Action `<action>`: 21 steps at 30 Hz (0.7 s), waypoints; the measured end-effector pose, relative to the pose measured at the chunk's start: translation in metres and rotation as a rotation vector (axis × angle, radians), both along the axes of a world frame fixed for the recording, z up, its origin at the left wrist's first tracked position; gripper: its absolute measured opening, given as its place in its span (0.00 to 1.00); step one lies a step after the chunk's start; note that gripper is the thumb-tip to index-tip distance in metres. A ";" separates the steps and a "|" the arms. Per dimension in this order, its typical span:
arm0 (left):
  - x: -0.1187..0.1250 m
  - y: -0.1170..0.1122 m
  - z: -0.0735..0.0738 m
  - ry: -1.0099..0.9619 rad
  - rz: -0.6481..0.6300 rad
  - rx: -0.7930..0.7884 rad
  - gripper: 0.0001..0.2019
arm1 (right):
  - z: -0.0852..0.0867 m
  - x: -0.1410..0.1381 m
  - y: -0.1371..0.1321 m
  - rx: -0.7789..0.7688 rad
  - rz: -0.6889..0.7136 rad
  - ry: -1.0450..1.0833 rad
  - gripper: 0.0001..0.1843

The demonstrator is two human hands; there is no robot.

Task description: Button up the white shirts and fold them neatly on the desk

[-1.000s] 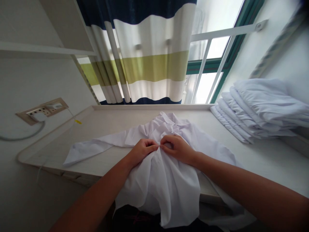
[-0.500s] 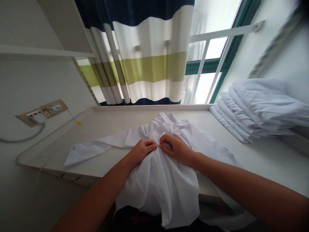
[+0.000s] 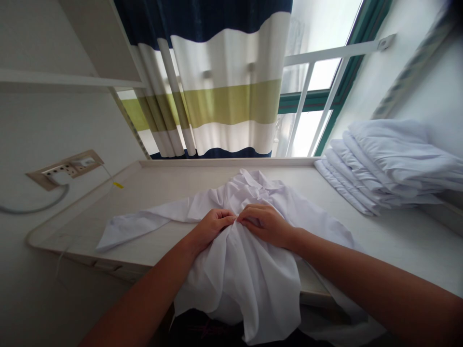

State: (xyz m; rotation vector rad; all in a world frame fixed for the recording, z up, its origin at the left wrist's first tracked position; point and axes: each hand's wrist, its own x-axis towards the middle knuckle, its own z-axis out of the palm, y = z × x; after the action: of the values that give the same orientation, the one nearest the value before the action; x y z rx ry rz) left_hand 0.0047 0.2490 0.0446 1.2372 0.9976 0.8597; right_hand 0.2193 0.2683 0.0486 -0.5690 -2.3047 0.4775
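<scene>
A white shirt (image 3: 253, 270) lies on the pale desk (image 3: 155, 180), collar toward the window, its lower part hanging over the front edge. One sleeve stretches out flat to the left. My left hand (image 3: 211, 225) and my right hand (image 3: 265, 223) meet at the middle of the shirt's front. Both have curled fingers pinching the cloth where the two front edges come together, fingertips almost touching.
A stack of folded white garments (image 3: 387, 166) rests at the right against the wall. A striped curtain (image 3: 217, 91) hangs behind the desk before a window. A wall socket strip (image 3: 67, 168) with a plugged cable sits at the left.
Both hands stay pinched on the shirt's front with only tiny finger shifts. The view has dipped slightly.
</scene>
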 end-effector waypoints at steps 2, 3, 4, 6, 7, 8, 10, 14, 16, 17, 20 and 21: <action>0.000 0.000 0.000 -0.009 -0.002 -0.009 0.12 | 0.001 0.000 0.000 0.019 0.006 0.015 0.07; 0.000 0.000 0.000 -0.014 -0.003 -0.012 0.12 | 0.000 0.000 0.001 0.027 0.008 0.023 0.07; -0.001 0.000 0.000 -0.018 -0.005 -0.014 0.12 | 0.000 0.001 0.001 0.032 0.009 0.031 0.07; -0.001 0.000 -0.001 -0.026 -0.008 -0.016 0.12 | -0.001 0.001 0.002 0.038 0.015 0.050 0.08; -0.001 0.000 -0.002 -0.029 -0.009 -0.017 0.12 | -0.002 0.001 0.003 0.041 0.017 0.060 0.09; -0.001 0.000 -0.003 -0.032 -0.010 -0.018 0.12 | -0.003 0.001 0.003 0.045 0.015 0.069 0.09; -0.001 0.001 -0.004 -0.037 -0.009 -0.018 0.11 | -0.004 0.001 0.004 0.055 0.011 0.077 0.10; -0.001 0.002 -0.005 -0.035 -0.005 -0.019 0.11 | -0.003 0.001 0.005 0.067 0.025 0.066 0.12; -0.001 0.002 -0.005 -0.031 -0.005 -0.018 0.11 | -0.002 0.001 0.005 0.080 0.032 0.066 0.11; -0.002 0.002 -0.005 -0.029 -0.006 -0.016 0.11 | -0.002 0.001 0.005 0.088 0.030 0.067 0.10; -0.002 0.002 -0.005 -0.019 -0.008 -0.009 0.12 | -0.002 0.001 0.005 0.121 0.013 0.061 0.09; -0.002 0.002 -0.005 -0.016 -0.011 -0.006 0.12 | -0.002 0.001 0.005 0.136 0.006 0.055 0.09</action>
State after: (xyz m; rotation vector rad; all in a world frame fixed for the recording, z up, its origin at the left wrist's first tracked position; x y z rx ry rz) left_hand 0.0027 0.2505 0.0400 1.2276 0.9794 0.8561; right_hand 0.2199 0.2732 0.0462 -0.4770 -2.2669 0.3313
